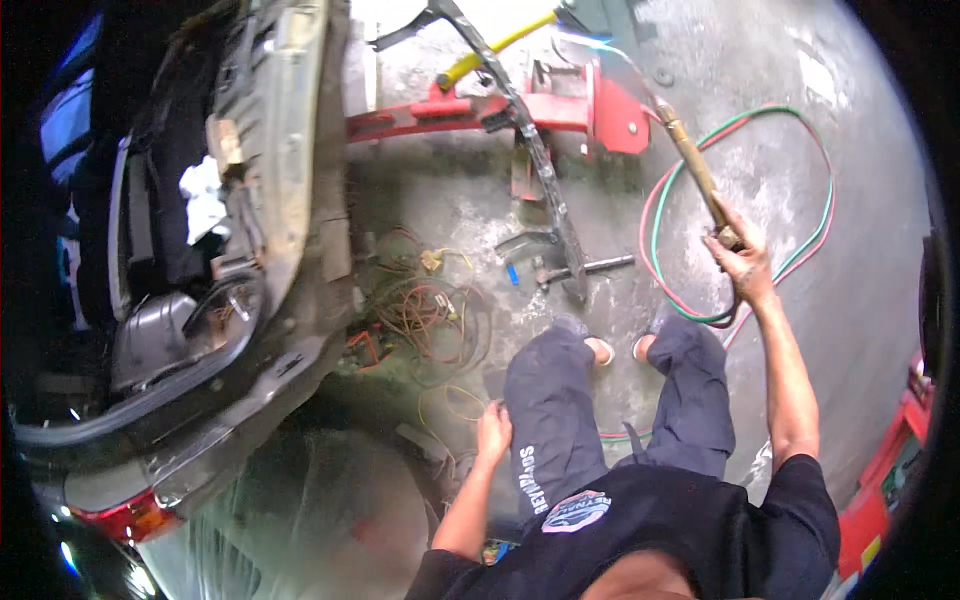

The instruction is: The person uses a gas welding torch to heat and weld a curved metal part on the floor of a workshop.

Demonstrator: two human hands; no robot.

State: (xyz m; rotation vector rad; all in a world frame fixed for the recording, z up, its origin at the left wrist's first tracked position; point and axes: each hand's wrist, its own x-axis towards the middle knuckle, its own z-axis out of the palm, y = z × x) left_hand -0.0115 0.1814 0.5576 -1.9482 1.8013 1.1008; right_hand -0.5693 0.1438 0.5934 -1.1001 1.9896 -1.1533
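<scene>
My right hand is closed around the handle of a brass gas torch, held out ahead and to the right. From its thin bent tip, pointing far left, comes a bright blue-white flame. Red and green twin hoses run from the handle and loop over the floor. My left hand hangs low beside my left thigh with its fingers curled. A small dark shape shows at its fingertips; whether the hand grips it is hard to make out.
An opened car body with a red tail light fills the left. Ahead, a long dark metal bar leans across a red steel beam and a yellow bar. Tangled cables lie left of my feet. Red equipment stands at right.
</scene>
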